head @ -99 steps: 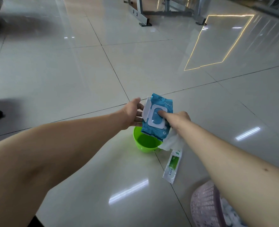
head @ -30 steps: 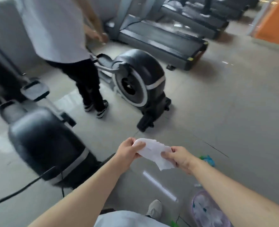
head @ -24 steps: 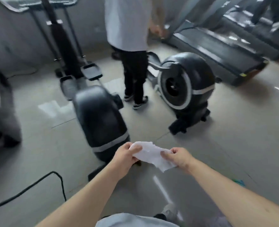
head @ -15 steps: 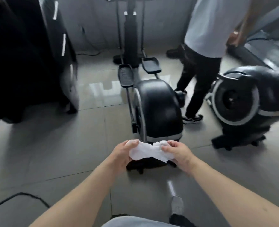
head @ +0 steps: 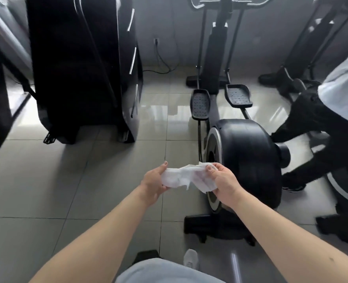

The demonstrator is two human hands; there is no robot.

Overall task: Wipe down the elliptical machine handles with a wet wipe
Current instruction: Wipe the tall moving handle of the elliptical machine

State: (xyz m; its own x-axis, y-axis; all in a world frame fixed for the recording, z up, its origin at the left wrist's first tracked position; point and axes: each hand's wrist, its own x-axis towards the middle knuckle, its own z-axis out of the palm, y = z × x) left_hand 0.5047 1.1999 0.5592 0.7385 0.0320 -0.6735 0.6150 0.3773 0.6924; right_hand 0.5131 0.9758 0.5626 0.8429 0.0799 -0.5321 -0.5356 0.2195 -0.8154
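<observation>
The white wipe (head: 186, 177) hangs stretched and crumpled between both hands, in mid-air above the floor (head: 83, 180), just in front of the elliptical (head: 244, 160). The left hand (head: 153, 181) pinches its left end and the right hand (head: 224, 180) its right end, fingers (head: 209, 170) curled round the cloth, thumbs on top. The handles (head: 196, 6) are at the top edge, well apart from the wipe, and another person (head: 320, 115) is on the right.

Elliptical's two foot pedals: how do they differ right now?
Left pedal sits nearer the camera and lower in frame; right pedal sits farther back. Left pedal looks narrow and long; right pedal looks wider. Both black, dimpled, no foot on either.
</observation>
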